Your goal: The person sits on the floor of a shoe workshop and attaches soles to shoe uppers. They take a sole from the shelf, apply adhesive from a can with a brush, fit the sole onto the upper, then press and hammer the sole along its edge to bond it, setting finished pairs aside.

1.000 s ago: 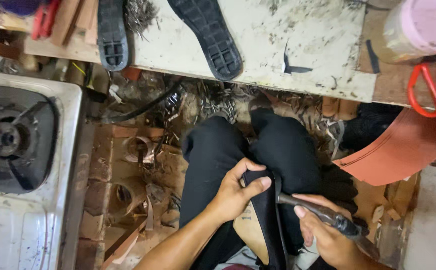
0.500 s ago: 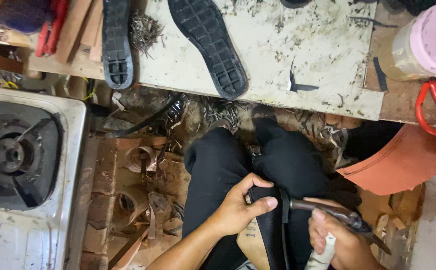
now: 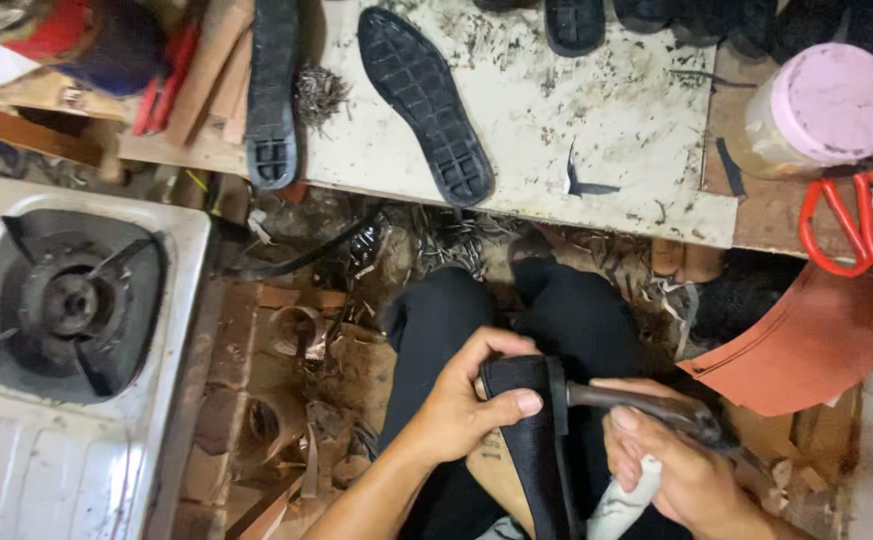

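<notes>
Hands crowd the lap: left hand (image 3: 461, 415) clamps black shoe upper (image 3: 531, 440), right hand (image 3: 681, 475) fists dark tool (image 3: 646, 408) at its edge.

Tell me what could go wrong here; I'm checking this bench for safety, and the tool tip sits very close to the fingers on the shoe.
1. The left hand grips the black shoe right where the tool in the right hand bears on it; a slip could jab the thumb.
2. The work rests on the lap, so a slipping tool could strike the legs.
3. The scraps on the floor lie beside the gas stove, a possible fire risk.
</notes>
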`<action>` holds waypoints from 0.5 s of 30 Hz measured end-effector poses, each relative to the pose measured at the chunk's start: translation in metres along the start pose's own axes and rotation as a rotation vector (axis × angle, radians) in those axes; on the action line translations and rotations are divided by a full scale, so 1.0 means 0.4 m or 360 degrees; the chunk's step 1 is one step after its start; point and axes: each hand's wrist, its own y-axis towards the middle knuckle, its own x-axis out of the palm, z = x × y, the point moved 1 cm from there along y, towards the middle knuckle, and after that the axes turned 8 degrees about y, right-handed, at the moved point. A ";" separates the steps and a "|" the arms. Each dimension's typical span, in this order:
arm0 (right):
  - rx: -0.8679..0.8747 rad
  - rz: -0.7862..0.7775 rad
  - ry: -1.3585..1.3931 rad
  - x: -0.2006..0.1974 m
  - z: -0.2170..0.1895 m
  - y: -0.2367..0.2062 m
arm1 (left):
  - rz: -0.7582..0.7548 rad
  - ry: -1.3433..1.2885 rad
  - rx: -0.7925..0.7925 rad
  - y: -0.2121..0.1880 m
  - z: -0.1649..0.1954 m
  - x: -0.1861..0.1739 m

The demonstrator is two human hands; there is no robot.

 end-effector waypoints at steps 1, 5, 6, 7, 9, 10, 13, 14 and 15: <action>-0.0037 -0.0039 0.0092 0.006 0.002 -0.029 | -0.0028 0.0062 0.0134 -0.012 0.027 -0.007; -0.0230 -0.0219 0.0059 0.024 -0.003 -0.141 | -0.0155 0.0466 0.0610 -0.082 0.110 -0.006; -0.0530 -0.0298 -0.0474 0.029 -0.013 -0.167 | -0.0190 0.0601 0.0700 -0.102 0.120 0.005; -0.0809 -0.0361 -0.1012 0.037 -0.022 -0.194 | -0.0222 0.0621 0.0717 -0.121 0.123 0.021; -0.1066 -0.0394 -0.1597 0.049 -0.033 -0.234 | -0.0278 0.0648 0.0745 -0.162 0.120 0.054; -0.1066 -0.0375 -0.1632 0.050 -0.039 -0.246 | -0.0300 0.0632 0.0740 -0.180 0.115 0.067; 0.0155 -0.0109 -0.1201 0.015 -0.058 -0.270 | -0.0373 0.0597 0.0780 -0.213 0.098 0.083; 0.0769 -0.0007 -0.0911 -0.003 -0.059 -0.280 | -0.0372 0.0583 0.0784 -0.228 0.092 0.087; 0.0771 0.0075 -0.0919 -0.015 -0.057 -0.292 | -0.0370 0.0572 0.0792 -0.239 0.087 0.089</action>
